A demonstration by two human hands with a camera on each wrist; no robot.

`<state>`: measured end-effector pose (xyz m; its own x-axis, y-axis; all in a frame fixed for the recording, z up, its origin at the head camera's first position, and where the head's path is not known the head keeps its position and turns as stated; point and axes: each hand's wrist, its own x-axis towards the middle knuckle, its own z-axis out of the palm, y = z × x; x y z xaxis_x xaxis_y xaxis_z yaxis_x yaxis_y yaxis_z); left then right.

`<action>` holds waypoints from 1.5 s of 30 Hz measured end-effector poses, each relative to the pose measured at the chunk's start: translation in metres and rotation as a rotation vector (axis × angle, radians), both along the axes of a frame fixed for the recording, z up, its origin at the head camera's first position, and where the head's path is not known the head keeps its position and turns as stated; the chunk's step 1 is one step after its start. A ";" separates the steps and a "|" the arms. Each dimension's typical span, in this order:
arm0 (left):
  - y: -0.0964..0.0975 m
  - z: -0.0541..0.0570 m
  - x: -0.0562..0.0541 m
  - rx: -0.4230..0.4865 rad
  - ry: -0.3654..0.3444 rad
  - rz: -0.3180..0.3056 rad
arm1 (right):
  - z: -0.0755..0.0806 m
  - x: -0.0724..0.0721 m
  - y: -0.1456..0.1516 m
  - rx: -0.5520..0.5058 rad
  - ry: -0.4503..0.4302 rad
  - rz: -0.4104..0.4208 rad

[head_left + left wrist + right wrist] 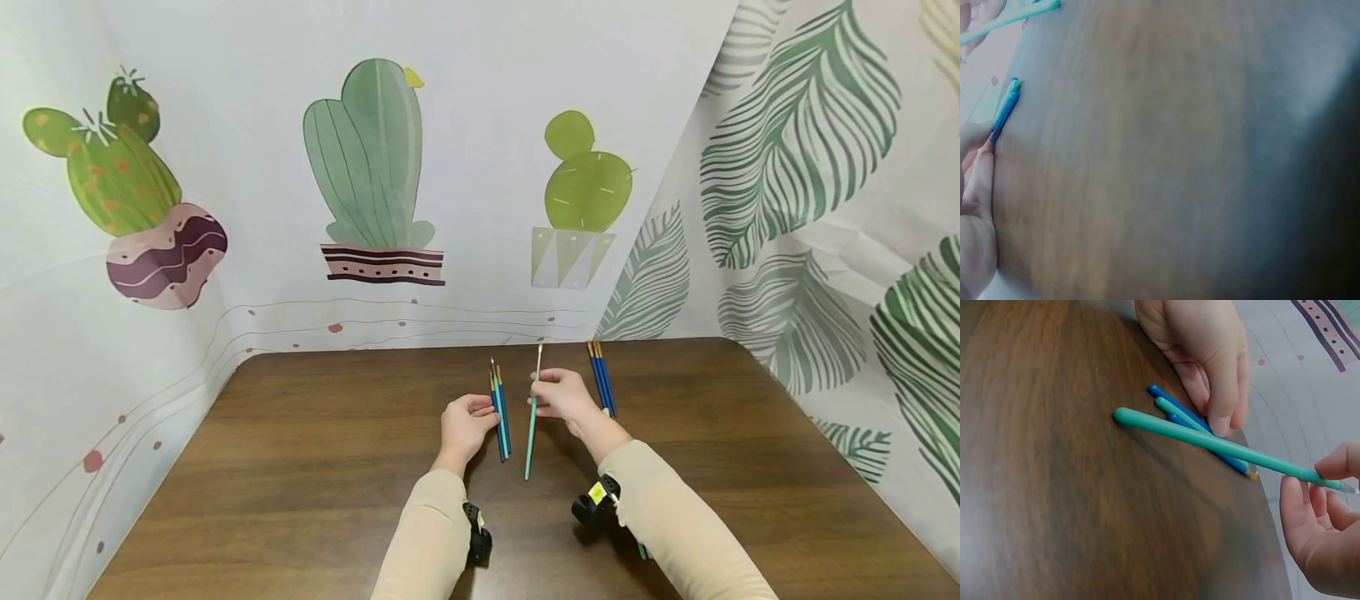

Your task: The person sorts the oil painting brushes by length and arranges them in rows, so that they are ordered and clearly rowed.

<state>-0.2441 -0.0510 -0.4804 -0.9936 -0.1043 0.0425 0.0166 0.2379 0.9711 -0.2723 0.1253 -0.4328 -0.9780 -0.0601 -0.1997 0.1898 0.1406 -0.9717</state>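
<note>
In the head view my right hand (566,398) pinches a turquoise paintbrush (531,442) near its bristle end. This brush points away from me and is raised above the table in the right wrist view. To its left, my left hand (465,427) grips a small bunch of blue and turquoise paintbrushes (504,429) with thumb and fingertips. Those brushes lie side by side on the table, bristles toward the back. In the left wrist view their handle ends (1007,112) stick out beyond my fingers.
Several blue paintbrushes (602,379) lie together at the table's back edge, right of my right hand. A turquoise handle tip (642,551) peeks out beneath the right sleeve. The brown wooden table (315,467) meets a printed cloth backdrop (480,167) behind.
</note>
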 end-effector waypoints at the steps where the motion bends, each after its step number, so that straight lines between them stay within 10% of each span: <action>1: 0.000 0.000 0.000 0.000 0.001 -0.002 | 0.000 0.001 0.003 -0.002 0.003 0.008; 45: 0.000 -0.004 -0.003 0.031 0.009 -0.003 | 0.024 0.041 0.115 0.218 0.084 -0.015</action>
